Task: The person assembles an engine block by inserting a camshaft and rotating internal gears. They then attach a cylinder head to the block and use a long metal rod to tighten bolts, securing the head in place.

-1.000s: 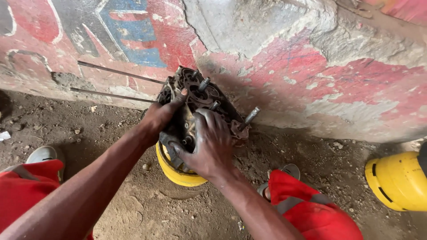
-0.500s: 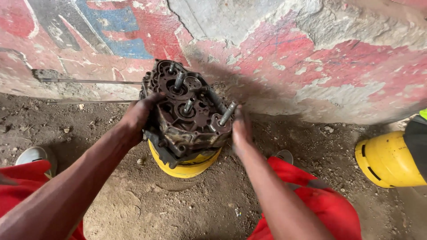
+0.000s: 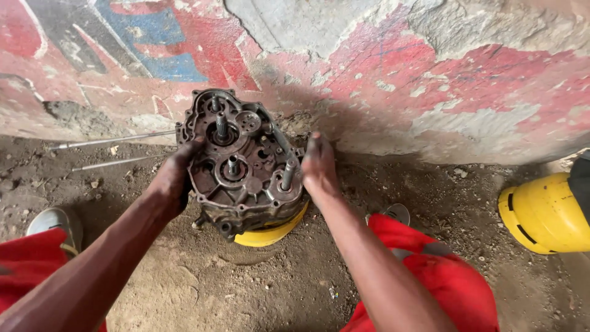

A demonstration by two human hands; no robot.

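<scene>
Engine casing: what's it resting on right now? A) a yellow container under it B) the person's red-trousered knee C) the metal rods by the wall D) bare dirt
A: the engine casing, held at its sides by the left hand and right hand, sits over a yellow container whose rim shows below it.

**Colours and surface patterns of the scene**

Engine casing: dark rusty brown, grease-blackened, with dull grey steel shafts. Yellow container beneath it: plain bright yellow. Second yellow container, at right: same yellow, marked with short black slots. Wall: peeling red and pink paint over grey plaster, with a blue patch and black outlines at upper left. Trousers: solid red with a grey band. Ground: mottled brown earth. Shoe: pale grey.
</scene>
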